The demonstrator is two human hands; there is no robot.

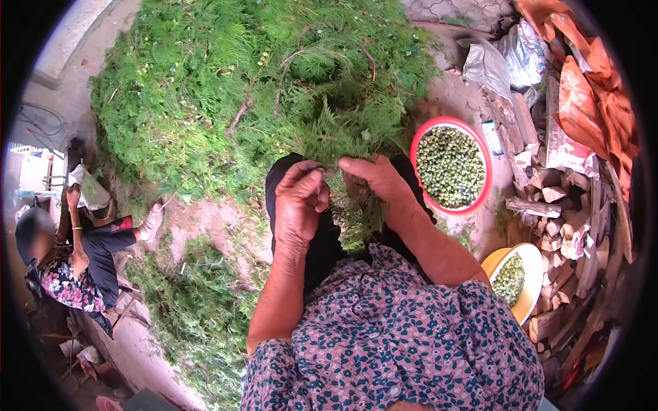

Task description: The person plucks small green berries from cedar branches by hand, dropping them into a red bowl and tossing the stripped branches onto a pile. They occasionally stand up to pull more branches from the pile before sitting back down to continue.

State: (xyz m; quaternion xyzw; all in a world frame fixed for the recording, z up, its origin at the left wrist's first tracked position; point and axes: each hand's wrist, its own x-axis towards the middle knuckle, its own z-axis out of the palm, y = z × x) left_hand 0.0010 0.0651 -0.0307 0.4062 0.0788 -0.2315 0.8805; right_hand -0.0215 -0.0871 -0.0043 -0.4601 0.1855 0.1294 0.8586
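In the head view, a leafy green sprig (343, 132) stands above my lap between my two hands. My right hand (382, 179) is closed on it, thumb pointing left. My left hand (299, 195) has its fingers curled together beside the sprig's left side; what they pinch, if anything, is too small to make out. A large heap of green branches (205, 75) lies in front of me. To the right of my knees sits a red-rimmed basin (488, 168) full of small green cones.
A yellow basin (530, 301) with more cones stands at lower right, beside stacked firewood (548, 236). An orange cloth (582, 103) and plastic bags are at upper right. Another person (75, 260) sits at left. More greenery (195, 308) lies at lower left.
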